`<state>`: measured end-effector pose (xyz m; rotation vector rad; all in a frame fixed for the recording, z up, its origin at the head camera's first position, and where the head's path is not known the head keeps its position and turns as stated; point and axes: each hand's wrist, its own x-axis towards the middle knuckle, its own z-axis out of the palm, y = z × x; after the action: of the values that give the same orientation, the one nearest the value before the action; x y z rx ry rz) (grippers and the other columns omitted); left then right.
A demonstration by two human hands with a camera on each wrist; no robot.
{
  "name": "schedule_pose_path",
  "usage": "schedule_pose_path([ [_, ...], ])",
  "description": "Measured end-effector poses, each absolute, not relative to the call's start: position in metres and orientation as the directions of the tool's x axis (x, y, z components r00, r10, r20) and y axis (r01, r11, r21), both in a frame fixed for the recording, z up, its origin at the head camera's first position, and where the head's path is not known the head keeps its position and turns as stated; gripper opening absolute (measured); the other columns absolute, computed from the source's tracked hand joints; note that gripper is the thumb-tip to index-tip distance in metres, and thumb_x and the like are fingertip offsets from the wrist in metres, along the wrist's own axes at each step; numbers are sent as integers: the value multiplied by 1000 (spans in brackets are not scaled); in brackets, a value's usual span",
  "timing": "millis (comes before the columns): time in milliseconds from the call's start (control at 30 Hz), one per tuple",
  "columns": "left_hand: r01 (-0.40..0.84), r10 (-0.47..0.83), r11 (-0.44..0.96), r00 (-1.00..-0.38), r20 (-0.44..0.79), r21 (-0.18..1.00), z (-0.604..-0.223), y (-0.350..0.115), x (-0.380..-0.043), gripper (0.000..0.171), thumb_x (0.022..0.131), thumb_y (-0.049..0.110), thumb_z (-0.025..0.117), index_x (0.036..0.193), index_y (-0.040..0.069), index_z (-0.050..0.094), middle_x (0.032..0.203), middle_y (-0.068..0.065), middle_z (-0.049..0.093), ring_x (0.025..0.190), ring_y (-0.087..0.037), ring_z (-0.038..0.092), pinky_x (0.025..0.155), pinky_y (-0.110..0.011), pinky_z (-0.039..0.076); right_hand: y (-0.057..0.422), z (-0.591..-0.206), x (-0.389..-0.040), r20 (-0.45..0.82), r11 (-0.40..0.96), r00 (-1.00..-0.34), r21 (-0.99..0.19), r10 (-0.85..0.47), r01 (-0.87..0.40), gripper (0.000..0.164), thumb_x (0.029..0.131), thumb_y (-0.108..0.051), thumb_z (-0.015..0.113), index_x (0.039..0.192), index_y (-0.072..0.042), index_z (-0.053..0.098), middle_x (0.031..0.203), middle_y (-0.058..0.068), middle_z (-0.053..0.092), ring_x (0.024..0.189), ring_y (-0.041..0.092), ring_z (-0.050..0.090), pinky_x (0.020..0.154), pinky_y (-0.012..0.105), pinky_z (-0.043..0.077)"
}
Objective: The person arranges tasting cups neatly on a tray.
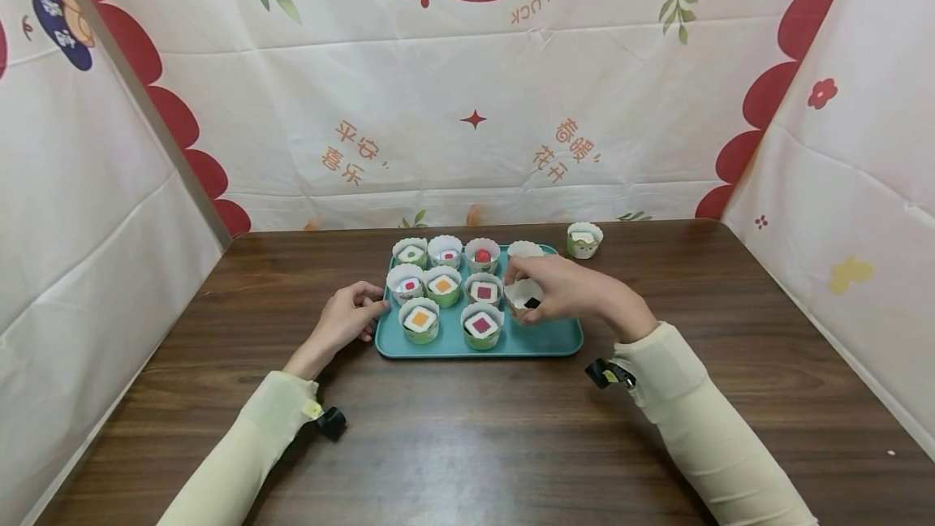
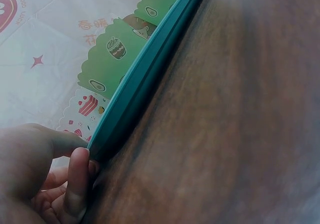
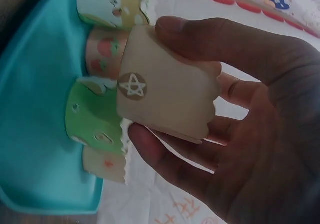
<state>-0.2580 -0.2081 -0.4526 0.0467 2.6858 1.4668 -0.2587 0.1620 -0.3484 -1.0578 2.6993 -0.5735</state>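
Observation:
A teal tray (image 1: pixel 544 341) with several scalloped paper baking cups stands on the table. My left hand (image 1: pixel 345 316) pinches the tray's left rim between thumb and finger, plain in the left wrist view. Over the tray's right part, my right hand (image 1: pixel 580 291) grips a beige paper baking cup (image 3: pixel 170 84) by its sides. A star is printed on this cup, and a dark square shows inside it. Left of it, a cup (image 1: pixel 482 327) holds a white piece with a dark red square. Behind the right hand, another cup (image 1: pixel 524 249) is partly hidden.
One green paper cup (image 1: pixel 584 242) stands off the tray, at the table's back edge. The brown wooden table (image 1: pixel 467 437) is bordered by a printed white cloth (image 1: pixel 438 79) at the back and sides.

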Motion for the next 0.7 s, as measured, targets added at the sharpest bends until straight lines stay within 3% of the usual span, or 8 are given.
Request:
schedule_pose_path([
  [200, -15, 67, 544, -996, -61, 839, -453, -209, -259, 34, 99, 26, 68, 128, 7, 66, 79, -2, 63, 60, -13, 61, 53, -27, 58, 156, -349, -254, -65, 696, -734, -381, -677, -608, 45, 81, -16, 89, 116, -17, 60, 113, -1, 66, 96, 20, 59, 82, 37, 52],
  [433, -7, 70, 536, -996, -52, 844, -452, -210, -257, 34, 99, 25, 68, 128, 6, 66, 78, -3, 62, 60, -15, 61, 53, -28, 58, 149, -350, -253, -118, 711, -733, -387, -669, -587, 45, 83, -18, 88, 119, -18, 62, 121, -2, 67, 102, 16, 61, 89, 37, 56],
  [700, -7, 70, 539, -996, -53, 842, -453, -209, -258, 34, 100, 25, 67, 128, 6, 65, 78, -2, 62, 60, -14, 61, 54, -27, 58, 144, -353, -250, -98, 719, -740, -349, -666, -601, 44, 80, -19, 89, 116, -18, 63, 116, 0, 67, 96, 18, 59, 82, 34, 54],
])
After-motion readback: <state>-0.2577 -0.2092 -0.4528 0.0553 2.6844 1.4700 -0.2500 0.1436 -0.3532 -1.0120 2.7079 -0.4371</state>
